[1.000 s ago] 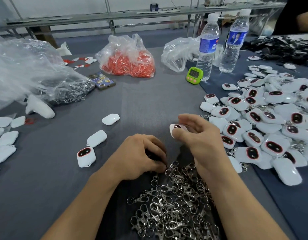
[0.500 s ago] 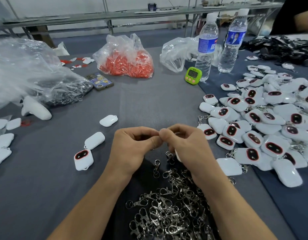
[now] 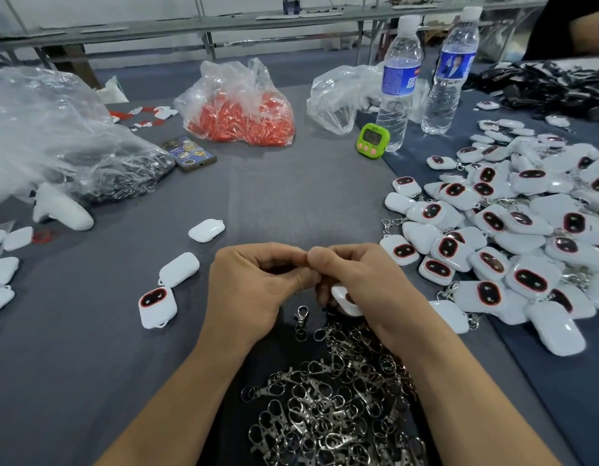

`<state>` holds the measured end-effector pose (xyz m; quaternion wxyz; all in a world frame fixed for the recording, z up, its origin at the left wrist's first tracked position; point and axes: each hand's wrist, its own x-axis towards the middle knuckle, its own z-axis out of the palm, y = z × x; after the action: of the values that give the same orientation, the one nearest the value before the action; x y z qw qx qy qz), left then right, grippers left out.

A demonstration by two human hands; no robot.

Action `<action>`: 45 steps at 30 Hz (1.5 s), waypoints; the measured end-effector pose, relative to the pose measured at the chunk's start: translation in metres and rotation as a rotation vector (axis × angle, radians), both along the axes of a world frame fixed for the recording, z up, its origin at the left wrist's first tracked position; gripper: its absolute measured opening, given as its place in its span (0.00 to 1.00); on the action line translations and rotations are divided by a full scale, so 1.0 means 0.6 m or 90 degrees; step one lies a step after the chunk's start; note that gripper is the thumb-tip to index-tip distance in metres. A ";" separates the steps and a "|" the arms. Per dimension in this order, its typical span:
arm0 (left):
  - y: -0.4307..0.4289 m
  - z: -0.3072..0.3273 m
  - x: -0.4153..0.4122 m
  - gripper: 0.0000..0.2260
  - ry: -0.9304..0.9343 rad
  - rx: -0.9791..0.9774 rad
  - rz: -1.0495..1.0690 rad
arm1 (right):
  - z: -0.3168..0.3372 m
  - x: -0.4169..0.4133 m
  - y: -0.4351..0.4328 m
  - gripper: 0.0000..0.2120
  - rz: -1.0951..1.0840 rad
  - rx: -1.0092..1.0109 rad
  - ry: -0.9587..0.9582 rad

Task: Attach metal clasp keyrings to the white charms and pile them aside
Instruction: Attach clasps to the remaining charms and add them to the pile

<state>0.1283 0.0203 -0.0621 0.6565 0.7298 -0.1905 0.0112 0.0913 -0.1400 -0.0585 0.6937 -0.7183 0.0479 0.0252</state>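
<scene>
Left hand [image 3: 254, 294] fingers curl in a pinch — on what, hidden; right hand [image 3: 372, 284] fingers grip a white charm [image 3: 345, 299].

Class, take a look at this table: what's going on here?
A person is working on a white charm. The right hand grips it; the left hand pinches beside the right fingertips, what it holds hidden. Loose clasps lie heaped in front, finished charms pile up on the right, and a few bare charms wait on the left.
</scene>
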 end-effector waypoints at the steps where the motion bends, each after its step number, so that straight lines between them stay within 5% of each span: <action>1: -0.001 0.001 -0.001 0.11 0.011 -0.010 -0.004 | 0.002 -0.001 -0.002 0.15 0.009 0.020 -0.001; 7: 0.000 -0.003 0.003 0.15 0.065 -0.009 -0.003 | 0.002 0.002 0.000 0.18 -0.079 0.088 -0.001; 23: -0.004 -0.012 0.010 0.08 0.050 0.044 0.062 | 0.001 0.003 -0.003 0.15 -0.110 0.134 -0.011; 30: -0.004 -0.008 0.012 0.09 0.088 -0.067 0.086 | -0.008 0.010 -0.005 0.13 -0.214 0.074 -0.081; 35: 0.001 -0.015 0.009 0.09 -0.031 0.093 0.163 | -0.009 0.004 0.003 0.12 -0.215 0.015 -0.149; 39: -0.003 -0.013 0.003 0.09 -0.067 0.130 0.146 | -0.008 -0.001 0.016 0.06 -0.174 -0.131 -0.153; 45: -0.003 -0.003 -0.005 0.08 -0.084 0.175 0.126 | -0.010 0.000 0.014 0.08 -0.178 -0.144 -0.133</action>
<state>0.1254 0.0185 -0.0639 0.5325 0.8254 -0.1599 0.0979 0.0915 -0.1317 -0.0644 0.6065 -0.7767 0.0776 -0.1512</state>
